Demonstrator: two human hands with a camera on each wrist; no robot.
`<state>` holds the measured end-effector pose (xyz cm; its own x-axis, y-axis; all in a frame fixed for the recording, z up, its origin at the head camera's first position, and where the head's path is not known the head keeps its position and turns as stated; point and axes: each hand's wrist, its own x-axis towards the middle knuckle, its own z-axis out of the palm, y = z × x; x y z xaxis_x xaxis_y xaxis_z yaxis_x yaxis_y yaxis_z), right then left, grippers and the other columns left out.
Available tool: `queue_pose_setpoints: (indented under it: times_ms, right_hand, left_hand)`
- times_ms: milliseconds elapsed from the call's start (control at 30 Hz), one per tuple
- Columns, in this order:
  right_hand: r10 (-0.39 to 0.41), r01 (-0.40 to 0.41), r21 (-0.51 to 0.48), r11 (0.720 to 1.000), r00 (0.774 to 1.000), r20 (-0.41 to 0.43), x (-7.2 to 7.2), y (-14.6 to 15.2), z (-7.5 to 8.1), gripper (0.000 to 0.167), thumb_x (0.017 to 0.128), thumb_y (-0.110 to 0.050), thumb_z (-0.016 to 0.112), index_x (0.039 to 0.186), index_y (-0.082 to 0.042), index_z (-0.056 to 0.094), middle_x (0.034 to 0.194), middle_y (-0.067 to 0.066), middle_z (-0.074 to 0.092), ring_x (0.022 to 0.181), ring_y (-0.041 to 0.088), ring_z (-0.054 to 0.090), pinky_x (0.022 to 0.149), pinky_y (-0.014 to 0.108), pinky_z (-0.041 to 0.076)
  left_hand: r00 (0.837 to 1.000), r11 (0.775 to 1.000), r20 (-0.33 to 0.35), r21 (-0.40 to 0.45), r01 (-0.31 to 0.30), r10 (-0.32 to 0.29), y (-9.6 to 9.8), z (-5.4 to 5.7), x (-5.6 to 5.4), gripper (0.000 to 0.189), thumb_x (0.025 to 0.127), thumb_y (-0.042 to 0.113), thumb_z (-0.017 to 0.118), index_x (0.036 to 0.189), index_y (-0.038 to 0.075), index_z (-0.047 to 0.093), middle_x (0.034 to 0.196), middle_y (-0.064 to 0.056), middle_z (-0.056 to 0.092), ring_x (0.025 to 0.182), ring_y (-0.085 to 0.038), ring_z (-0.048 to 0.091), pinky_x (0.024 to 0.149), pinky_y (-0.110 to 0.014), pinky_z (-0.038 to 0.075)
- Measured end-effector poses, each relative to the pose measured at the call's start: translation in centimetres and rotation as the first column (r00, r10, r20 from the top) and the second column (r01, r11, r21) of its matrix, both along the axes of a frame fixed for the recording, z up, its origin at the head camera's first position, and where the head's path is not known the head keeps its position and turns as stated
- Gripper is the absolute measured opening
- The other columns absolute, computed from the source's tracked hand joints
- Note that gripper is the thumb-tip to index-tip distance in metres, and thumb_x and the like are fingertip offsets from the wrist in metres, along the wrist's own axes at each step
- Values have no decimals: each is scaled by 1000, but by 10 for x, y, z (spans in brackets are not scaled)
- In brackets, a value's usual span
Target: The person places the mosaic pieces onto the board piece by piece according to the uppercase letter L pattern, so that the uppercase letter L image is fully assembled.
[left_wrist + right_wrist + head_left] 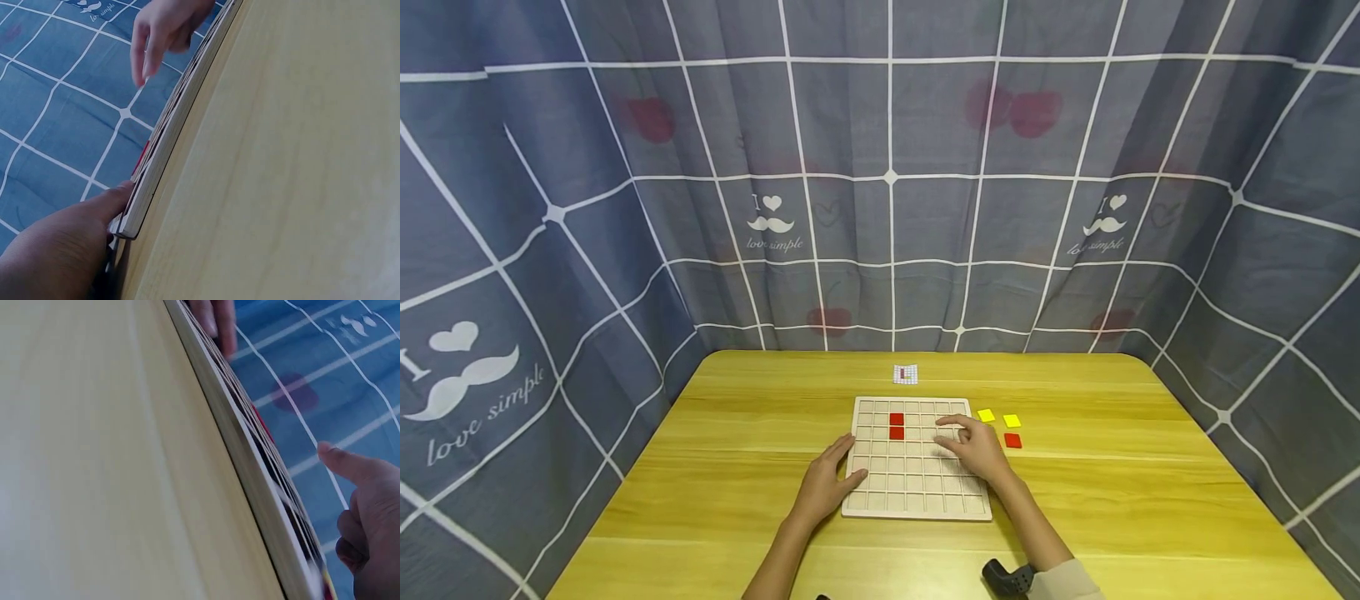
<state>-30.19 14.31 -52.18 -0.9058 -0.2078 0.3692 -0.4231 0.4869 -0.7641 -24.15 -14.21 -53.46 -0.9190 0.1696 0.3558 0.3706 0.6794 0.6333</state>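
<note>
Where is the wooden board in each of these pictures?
Head: the wooden board lies flat on the table, below the middle.
Left wrist: edge-on, slanting from top, just right of centre, to lower left.
Right wrist: edge-on, slanting from top, just left of centre, to bottom right.
Shared landmark: blue curtain.

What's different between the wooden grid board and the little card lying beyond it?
The board is much larger than the card. The board is pale wood, while the card is white. The board carries two red tiles; the card shows only small coloured marks. The left hand touches the board, but neither of the hands touches the card. Both show a grid and lie on the table.
</note>
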Motion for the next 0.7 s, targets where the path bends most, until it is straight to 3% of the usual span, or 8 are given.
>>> queue_pose_setpoints:
  times_ms: [167,367,700]
  right_hand:
    - [-77,76,-25,997,996,-35,2,43,3,30,77,-21,76,104,-9,69,44,-7,27,38,1,19,35,19,21]
    - [-155,155,0,988,988,4,4,89,1,34,77,-25,75,107,-8,68,45,-7,27,38,3,21,34,21,24]
    - [-203,191,209,959,979,35,6,120,-8,40,78,-35,73,109,-11,68,47,-6,31,42,6,21,40,22,23]
  left_hand:
    - [1000,1000,4,-5,-5,5,0,-1,0,62,83,30,70,132,-1,48,135,-16,46,124,-35,41,101,-48,36]
    - [1000,1000,4,0,-5,5,-1,0,0,63,82,30,70,131,-1,49,135,-17,47,124,-35,42,100,-48,36]
    - [1000,1000,12,3,0,0,-1,-1,-1,62,83,30,69,132,-1,48,135,-17,46,125,-34,41,101,-47,36]
